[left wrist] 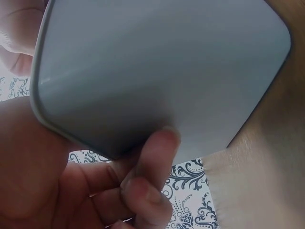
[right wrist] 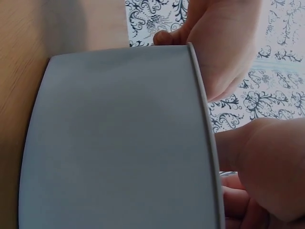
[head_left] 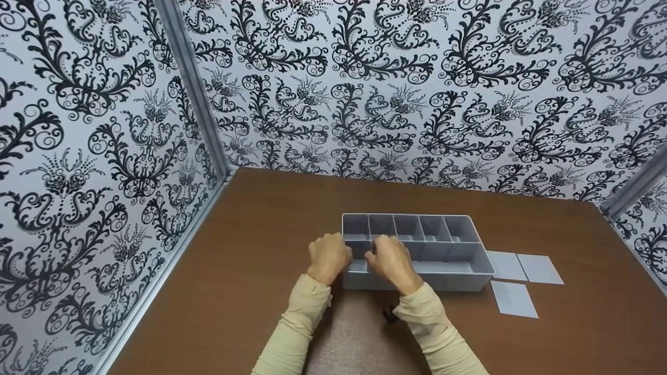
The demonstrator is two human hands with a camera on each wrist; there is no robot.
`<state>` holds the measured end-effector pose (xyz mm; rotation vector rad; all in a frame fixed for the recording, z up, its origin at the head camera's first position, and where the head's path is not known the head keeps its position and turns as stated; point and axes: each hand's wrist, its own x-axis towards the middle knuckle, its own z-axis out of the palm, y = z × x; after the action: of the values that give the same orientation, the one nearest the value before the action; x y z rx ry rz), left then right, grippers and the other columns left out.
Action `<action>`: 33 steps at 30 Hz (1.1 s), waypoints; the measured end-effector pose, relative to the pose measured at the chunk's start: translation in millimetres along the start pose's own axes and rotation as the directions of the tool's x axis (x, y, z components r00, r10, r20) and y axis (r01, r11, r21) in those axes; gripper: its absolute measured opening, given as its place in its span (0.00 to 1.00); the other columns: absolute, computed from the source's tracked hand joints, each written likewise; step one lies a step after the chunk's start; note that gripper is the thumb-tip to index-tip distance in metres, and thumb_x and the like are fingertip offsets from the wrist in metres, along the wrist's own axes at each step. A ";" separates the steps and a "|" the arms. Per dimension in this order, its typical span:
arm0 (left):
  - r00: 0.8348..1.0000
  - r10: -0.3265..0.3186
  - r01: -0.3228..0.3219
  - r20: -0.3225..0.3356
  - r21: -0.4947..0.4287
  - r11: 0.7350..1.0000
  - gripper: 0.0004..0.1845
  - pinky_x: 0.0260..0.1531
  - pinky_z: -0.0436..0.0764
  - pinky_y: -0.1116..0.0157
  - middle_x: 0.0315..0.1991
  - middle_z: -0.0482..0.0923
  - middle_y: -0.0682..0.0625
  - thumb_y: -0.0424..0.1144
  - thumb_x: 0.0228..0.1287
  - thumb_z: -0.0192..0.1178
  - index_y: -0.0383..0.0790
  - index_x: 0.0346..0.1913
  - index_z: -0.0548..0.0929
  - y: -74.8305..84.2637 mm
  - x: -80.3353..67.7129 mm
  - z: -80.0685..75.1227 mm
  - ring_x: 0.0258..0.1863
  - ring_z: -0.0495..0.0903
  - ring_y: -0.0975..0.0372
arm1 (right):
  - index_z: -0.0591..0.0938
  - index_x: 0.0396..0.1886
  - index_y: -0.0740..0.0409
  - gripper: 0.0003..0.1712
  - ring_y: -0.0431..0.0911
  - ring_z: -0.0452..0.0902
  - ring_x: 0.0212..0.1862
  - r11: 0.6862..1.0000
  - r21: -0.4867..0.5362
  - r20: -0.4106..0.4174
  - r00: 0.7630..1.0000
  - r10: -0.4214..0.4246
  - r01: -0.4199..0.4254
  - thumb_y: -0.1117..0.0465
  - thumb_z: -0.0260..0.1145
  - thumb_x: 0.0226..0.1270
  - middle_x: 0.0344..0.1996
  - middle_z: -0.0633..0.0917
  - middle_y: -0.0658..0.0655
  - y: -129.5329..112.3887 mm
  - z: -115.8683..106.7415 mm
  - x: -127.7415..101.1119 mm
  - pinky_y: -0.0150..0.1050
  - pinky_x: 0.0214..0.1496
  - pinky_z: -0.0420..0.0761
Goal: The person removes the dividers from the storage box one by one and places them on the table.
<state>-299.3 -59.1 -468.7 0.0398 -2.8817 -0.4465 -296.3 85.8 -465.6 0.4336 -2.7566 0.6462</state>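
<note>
A grey divided organizer box [head_left: 417, 282] rests on the table, with a back row of several small compartments and a more open front row. My left hand [head_left: 329, 256] grips the box's left end; in the left wrist view its fingertips [left wrist: 162, 143] press the outer wall near a corner. My right hand [head_left: 392, 259] reaches over the front rim with curled fingers. It appears to pinch a thin divider [head_left: 368, 264] in the front row, though the fingertips are mostly hidden. In the right wrist view the grey front wall [right wrist: 119, 138] covers the hand's hold.
Three flat white panels [head_left: 513, 299] lie on the brown table [head_left: 250, 260] right of the box. Below my right wrist is a small dark object [head_left: 390, 314]. Patterned walls [head_left: 406, 88] stand behind and at the left.
</note>
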 end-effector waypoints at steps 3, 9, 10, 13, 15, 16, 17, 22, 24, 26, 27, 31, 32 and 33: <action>1.000 -0.007 0.007 0.022 -0.008 1.000 0.12 0.31 0.82 0.49 0.32 0.87 0.38 0.41 0.56 0.63 0.34 0.34 0.87 1.0 0.8 0.0 0.33 0.87 0.45 | 0.78 0.14 0.59 0.12 0.57 0.80 0.22 1.000 0.009 -0.016 1.000 -0.008 0.008 0.65 0.72 0.49 0.17 0.83 0.60 0.8 0.3 -0.1 0.54 0.26 0.76; 0.999 -0.009 0.010 0.035 -0.026 1.000 0.12 0.32 0.81 0.49 0.33 0.87 0.38 0.40 0.57 0.63 0.34 0.35 0.87 1.8 1.6 -0.2 0.33 0.86 0.45 | 0.77 0.13 0.58 0.13 0.56 0.80 0.22 1.000 0.009 -0.007 1.000 -0.004 0.004 0.65 0.72 0.49 0.16 0.82 0.59 1.6 -0.9 0.8 0.53 0.26 0.76; 0.999 -0.009 0.010 0.033 -0.025 1.000 0.12 0.32 0.81 0.49 0.33 0.87 0.38 0.40 0.57 0.63 0.34 0.35 0.87 1.9 1.5 -0.4 0.32 0.86 0.45 | 0.77 0.13 0.58 0.13 0.56 0.80 0.22 1.000 0.007 0.000 1.000 -0.001 0.001 0.64 0.71 0.49 0.16 0.82 0.59 1.8 -1.1 1.0 0.53 0.26 0.76; 1.000 -0.006 0.007 0.025 -0.020 1.000 0.11 0.31 0.81 0.50 0.32 0.87 0.39 0.40 0.56 0.63 0.34 0.34 0.87 2.2 1.2 0.1 0.32 0.86 0.45 | 0.77 0.14 0.57 0.12 0.54 0.80 0.23 1.000 0.002 0.035 0.999 0.016 -0.016 0.64 0.71 0.50 0.16 0.82 0.57 2.3 -3.0 1.7 0.53 0.27 0.77; 1.000 -0.009 0.009 0.025 -0.009 1.000 0.11 0.31 0.81 0.50 0.32 0.87 0.39 0.40 0.57 0.62 0.34 0.35 0.87 2.7 0.9 0.3 0.32 0.86 0.46 | 0.78 0.14 0.56 0.12 0.52 0.79 0.23 1.000 0.005 0.066 0.998 0.024 -0.024 0.64 0.71 0.50 0.16 0.82 0.56 2.7 -5.3 2.1 0.52 0.27 0.77; 1.000 -0.010 0.010 0.024 -0.005 1.000 0.11 0.31 0.81 0.50 0.32 0.87 0.39 0.40 0.56 0.62 0.35 0.34 0.87 3.2 0.7 0.5 0.32 0.86 0.46 | 0.77 0.14 0.56 0.12 0.51 0.79 0.22 1.000 0.011 0.083 0.996 0.025 -0.026 0.64 0.71 0.50 0.15 0.81 0.54 3.1 -6.6 2.4 0.51 0.26 0.76; 1.000 -0.011 0.011 0.023 0.000 1.000 0.11 0.30 0.81 0.50 0.32 0.87 0.39 0.40 0.56 0.62 0.35 0.34 0.87 3.5 0.6 0.9 0.32 0.86 0.46 | 0.77 0.14 0.55 0.12 0.49 0.77 0.21 1.000 0.017 0.100 0.995 0.025 -0.026 0.64 0.71 0.50 0.15 0.81 0.53 3.4 -8.1 2.8 0.49 0.25 0.76; 1.000 -0.010 0.010 0.009 0.010 1.000 0.10 0.29 0.81 0.50 0.30 0.87 0.40 0.40 0.56 0.62 0.36 0.32 0.87 4.1 0.3 2.1 0.30 0.86 0.46 | 0.75 0.12 0.55 0.15 0.42 0.67 0.18 0.996 0.087 0.162 0.987 0.012 -0.026 0.66 0.70 0.52 0.10 0.74 0.46 7.0 -12.6 4.9 0.41 0.22 0.68; 1.000 -0.004 0.004 -0.003 0.007 1.000 0.10 0.28 0.81 0.50 0.29 0.87 0.40 0.40 0.55 0.63 0.36 0.31 0.87 3.7 0.2 2.0 0.29 0.86 0.47 | 0.75 0.11 0.55 0.16 0.41 0.65 0.18 0.992 0.118 0.171 0.985 0.014 -0.034 0.66 0.71 0.53 0.11 0.71 0.45 8.4 -13.1 5.3 0.39 0.23 0.67; 1.000 0.000 0.000 -0.011 0.002 1.000 0.09 0.28 0.81 0.50 0.29 0.86 0.40 0.40 0.54 0.64 0.36 0.30 0.87 3.2 0.2 1.7 0.29 0.86 0.47 | 0.76 0.11 0.56 0.17 0.40 0.64 0.18 0.989 0.140 0.165 0.986 0.017 -0.040 0.65 0.73 0.53 0.11 0.71 0.44 9.3 -13.3 5.1 0.38 0.23 0.67; 1.000 0.003 -0.003 -0.012 0.000 1.000 0.09 0.27 0.81 0.50 0.28 0.86 0.40 0.40 0.54 0.64 0.36 0.30 0.87 3.0 0.2 1.9 0.29 0.86 0.47 | 0.77 0.11 0.56 0.17 0.40 0.64 0.17 0.988 0.148 0.162 0.987 0.017 -0.041 0.65 0.73 0.53 0.10 0.72 0.44 9.9 -13.0 5.0 0.37 0.23 0.67; 1.000 0.000 0.000 0.007 -0.005 1.000 0.10 0.28 0.81 0.50 0.29 0.87 0.40 0.40 0.55 0.64 0.36 0.31 0.88 2.5 0.7 1.8 0.29 0.86 0.46 | 0.78 0.09 0.55 0.18 0.39 0.65 0.16 0.987 0.156 0.147 0.989 0.024 -0.047 0.62 0.74 0.53 0.09 0.74 0.43 10.8 -12.1 4.6 0.37 0.23 0.68; 1.000 -0.001 0.001 0.011 -0.007 1.000 0.09 0.28 0.81 0.50 0.29 0.87 0.40 0.40 0.55 0.63 0.36 0.32 0.88 2.4 0.9 1.8 0.29 0.86 0.46 | 0.78 0.09 0.55 0.18 0.39 0.65 0.16 0.987 0.155 0.147 0.989 0.027 -0.050 0.62 0.74 0.53 0.09 0.73 0.43 10.8 -11.5 4.8 0.36 0.22 0.67; 1.000 -0.003 0.003 0.015 -0.008 1.000 0.09 0.28 0.81 0.50 0.29 0.87 0.40 0.40 0.55 0.63 0.37 0.32 0.88 2.6 1.1 1.4 0.30 0.86 0.46 | 0.78 0.08 0.54 0.19 0.39 0.64 0.16 0.987 0.152 0.148 0.988 0.035 -0.058 0.61 0.74 0.53 0.09 0.72 0.43 10.5 -11.0 5.0 0.36 0.22 0.66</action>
<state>-300.6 -56.2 -469.1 0.0391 -2.8948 -0.4603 -302.3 98.8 -458.5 0.4681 -2.8715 0.8796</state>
